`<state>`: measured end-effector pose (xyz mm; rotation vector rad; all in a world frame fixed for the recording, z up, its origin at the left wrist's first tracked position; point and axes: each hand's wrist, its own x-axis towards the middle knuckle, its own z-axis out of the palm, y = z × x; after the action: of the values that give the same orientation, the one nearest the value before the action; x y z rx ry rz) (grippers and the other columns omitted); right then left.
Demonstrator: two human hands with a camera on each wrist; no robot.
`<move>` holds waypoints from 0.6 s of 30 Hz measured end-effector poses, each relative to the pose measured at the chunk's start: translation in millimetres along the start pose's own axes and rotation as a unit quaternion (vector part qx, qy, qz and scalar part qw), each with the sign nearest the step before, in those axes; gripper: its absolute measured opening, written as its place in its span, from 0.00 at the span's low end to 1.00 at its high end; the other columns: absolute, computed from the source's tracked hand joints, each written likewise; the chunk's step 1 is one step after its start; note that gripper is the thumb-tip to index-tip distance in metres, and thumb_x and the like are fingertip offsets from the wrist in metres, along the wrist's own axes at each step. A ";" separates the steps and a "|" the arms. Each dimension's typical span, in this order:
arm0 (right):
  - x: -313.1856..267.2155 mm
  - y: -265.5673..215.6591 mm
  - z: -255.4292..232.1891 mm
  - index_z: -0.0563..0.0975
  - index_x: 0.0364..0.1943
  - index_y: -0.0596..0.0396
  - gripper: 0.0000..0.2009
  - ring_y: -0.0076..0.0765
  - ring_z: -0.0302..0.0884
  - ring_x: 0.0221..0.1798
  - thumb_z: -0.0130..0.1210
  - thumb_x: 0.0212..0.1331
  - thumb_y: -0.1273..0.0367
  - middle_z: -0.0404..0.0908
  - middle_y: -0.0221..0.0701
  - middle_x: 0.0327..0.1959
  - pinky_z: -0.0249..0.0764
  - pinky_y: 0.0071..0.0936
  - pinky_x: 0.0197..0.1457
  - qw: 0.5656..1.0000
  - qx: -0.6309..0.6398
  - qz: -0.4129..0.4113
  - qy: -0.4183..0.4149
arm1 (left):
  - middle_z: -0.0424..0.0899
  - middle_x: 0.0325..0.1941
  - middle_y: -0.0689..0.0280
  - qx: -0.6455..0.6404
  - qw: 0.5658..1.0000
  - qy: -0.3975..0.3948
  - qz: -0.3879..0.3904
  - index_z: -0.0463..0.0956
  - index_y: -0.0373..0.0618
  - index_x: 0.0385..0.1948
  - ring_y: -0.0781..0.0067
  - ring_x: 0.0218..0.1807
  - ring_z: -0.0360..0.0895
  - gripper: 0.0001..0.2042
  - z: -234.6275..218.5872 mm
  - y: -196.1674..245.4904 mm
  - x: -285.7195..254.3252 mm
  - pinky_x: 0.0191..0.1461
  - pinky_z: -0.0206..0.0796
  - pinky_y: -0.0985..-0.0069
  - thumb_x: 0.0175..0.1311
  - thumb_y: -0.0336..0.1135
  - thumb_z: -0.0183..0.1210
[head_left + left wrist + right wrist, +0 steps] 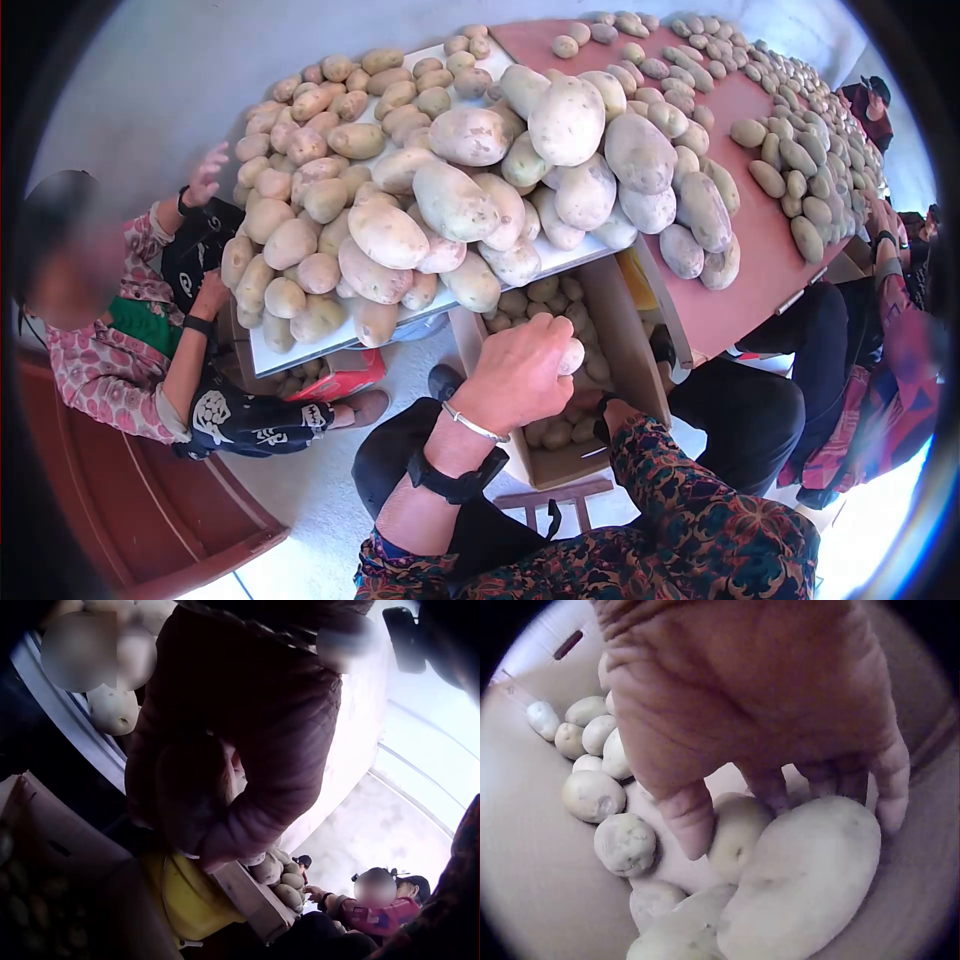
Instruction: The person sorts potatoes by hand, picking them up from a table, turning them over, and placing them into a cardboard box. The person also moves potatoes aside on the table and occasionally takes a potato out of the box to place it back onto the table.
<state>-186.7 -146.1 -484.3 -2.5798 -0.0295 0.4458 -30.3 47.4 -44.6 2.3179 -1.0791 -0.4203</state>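
Note:
In the head view my left hand [518, 372], its fingers curled, grips a small pale potato [571, 357] above the cardboard box [640, 345]. Dark and close in the left wrist view, the same hand [232, 765] mostly hides what it holds. My right hand [598, 408] is down inside the box, partly covered by its sleeve. The right wrist view shows this hand [757, 705] with fingers spread and pointing down, beside a large potato [802, 877] and a smaller one [737, 836]. Other potatoes [625, 844] lie around them in the box.
A white tabletop [440, 318] bears a high heap of potatoes [383, 235] above the box. More potatoes lie on a reddish board [740, 290] to the right. One person [110, 370] sits at the left, others at the right. A yellow object [191, 900] stands beside the box.

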 end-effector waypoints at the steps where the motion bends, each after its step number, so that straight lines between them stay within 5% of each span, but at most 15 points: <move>1: -1.8 0.3 4.1 0.79 0.51 0.56 0.24 0.46 0.76 0.58 0.57 0.51 0.56 0.79 0.43 0.54 0.74 0.42 0.57 1.000 0.004 0.002 -0.006 | 0.77 0.38 0.55 0.003 1.000 0.000 0.000 0.73 0.42 0.37 0.48 0.39 0.78 0.14 -0.3 -0.5 0.3 0.42 0.71 0.58 0.48 0.34 0.61; 18: 10.7 -3.3 2.0 0.79 0.51 0.55 0.25 0.44 0.77 0.58 0.58 0.51 0.56 0.79 0.41 0.54 0.75 0.42 0.55 0.992 0.022 0.032 -0.120 | 0.77 0.37 0.54 -0.025 0.999 0.030 0.019 0.72 0.41 0.36 0.46 0.39 0.77 0.14 -5.9 -3.4 -1.8 0.42 0.70 0.56 0.47 0.33 0.61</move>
<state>-177.0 -141.1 -487.6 -2.4759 -0.0203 0.7716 -26.5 52.6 -41.8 2.2478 -1.0704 -0.3581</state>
